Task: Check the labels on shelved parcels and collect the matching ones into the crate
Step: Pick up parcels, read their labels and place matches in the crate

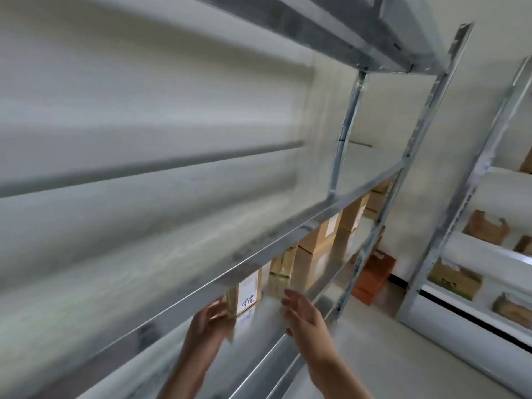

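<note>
A labelled parcel (248, 289) is standing at the near end of a metal shelf (266, 326), with more boxes (319, 240) farther along. The left hand (211, 315) is reaching to its left side, grip spread; blur is hiding any contact. The right hand (302, 312) is hovering just right, grip spread.

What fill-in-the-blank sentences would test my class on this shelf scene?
1. The nearest parcel bears a white ____ with handwriting.
2. The right hand is open and holds ____.
3. An orange-brown box sits on the ____ beside the metal rack.
Missing words: label; nothing; floor.
</note>
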Motion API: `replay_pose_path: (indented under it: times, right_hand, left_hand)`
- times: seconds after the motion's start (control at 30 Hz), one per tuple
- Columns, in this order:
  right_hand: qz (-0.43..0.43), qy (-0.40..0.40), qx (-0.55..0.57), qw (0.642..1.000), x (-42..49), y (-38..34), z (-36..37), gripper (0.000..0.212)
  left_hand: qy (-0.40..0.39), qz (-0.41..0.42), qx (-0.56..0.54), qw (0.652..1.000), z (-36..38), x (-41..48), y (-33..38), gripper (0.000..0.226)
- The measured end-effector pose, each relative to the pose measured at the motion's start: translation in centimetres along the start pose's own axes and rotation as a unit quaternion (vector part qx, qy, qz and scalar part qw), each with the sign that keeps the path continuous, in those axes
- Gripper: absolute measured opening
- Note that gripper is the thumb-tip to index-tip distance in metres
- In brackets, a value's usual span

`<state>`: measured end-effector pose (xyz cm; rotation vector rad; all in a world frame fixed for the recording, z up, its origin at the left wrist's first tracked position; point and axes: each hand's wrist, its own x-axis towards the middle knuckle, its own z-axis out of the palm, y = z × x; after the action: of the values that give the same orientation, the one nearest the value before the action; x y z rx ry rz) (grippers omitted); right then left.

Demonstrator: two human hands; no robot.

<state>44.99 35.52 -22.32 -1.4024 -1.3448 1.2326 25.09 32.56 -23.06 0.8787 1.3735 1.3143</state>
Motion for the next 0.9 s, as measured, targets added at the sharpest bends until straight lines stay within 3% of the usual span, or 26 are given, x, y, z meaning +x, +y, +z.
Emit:
replay_pose_path:
  times: [0.07, 0.17, 0.3, 0.4, 0.47, 0.67, 0.8, 0.9]
  right_hand:
    - [0.010, -0.026, -0.019, 0.999, 4.0, 0.6, 0.1, 0.042]
    - [0.029, -0.076, -0.060, 0.995, 10.3, 1.4, 0.1, 0.069]
    - [0.037, -0.135, -0.142, 0.980, 17.2, 3.0, 0.0, 0.070]
    - [0.047, -0.200, -0.176, 0.963, 20.5, 3.6, -0.5, 0.077]
    - [0.049, -0.240, -0.182, 0.952, 22.4, 4.2, -0.3, 0.078]
    - [0.002, -0.305, -0.160, 0.939, 24.7, 5.9, 0.5, 0.063]
    - [-0.024, -0.283, -0.050, 0.957, 25.0, 6.3, -0.7, 0.038]
    - [0.018, -0.296, 0.030, 0.954, 23.9, 6.2, -2.7, 0.043]
  left_hand:
    - [0.040, -0.027, 0.019, 0.999, 1.3, 1.8, 0.0, 0.026]
    - [0.093, -0.030, 0.036, 0.995, 3.8, 5.2, -1.0, 0.034]
    - [0.159, -0.045, 0.035, 0.986, 6.9, 8.8, -3.3, 0.031]
    - [0.213, -0.079, 0.061, 0.972, 8.6, 12.2, -5.3, 0.095]
    - [0.246, -0.083, 0.059, 0.964, 9.4, 14.2, -6.8, 0.101]
    - [0.322, -0.066, 0.019, 0.944, 12.4, 16.4, -7.6, 0.064]
    - [0.342, -0.030, 0.058, 0.937, 14.1, 14.9, -6.2, 0.038]
    - [0.344, 0.014, 0.072, 0.936, 15.3, 12.4, -5.6, 0.037]
